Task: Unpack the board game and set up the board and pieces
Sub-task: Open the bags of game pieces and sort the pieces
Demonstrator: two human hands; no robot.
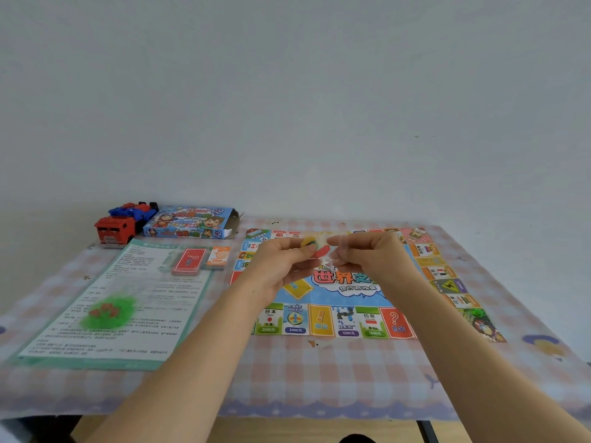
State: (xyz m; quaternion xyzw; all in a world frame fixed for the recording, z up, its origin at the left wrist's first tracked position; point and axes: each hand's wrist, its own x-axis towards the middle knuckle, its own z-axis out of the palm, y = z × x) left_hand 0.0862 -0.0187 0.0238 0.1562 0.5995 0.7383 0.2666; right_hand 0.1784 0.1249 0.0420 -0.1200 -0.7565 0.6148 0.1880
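Note:
The colourful game board [348,321] lies unfolded on the table, right of centre. Above its middle, my left hand [281,263] pinches a small clear bag of pieces [316,247] showing yellow and red plastic. My right hand [367,254] pinches the same bag from the right side. The open blue game box [188,222] lies at the back left. A red card deck [189,261] and an orange card deck [218,257] sit on the printed instruction sheet [134,302], which also carries a heap of green and red small pieces [107,311].
A red and blue toy truck [120,225] stands at the back left beside the box. The table has a pink checked cloth [319,372] and ends at a plain wall behind. A green piece [478,313] sits on the board's right corner.

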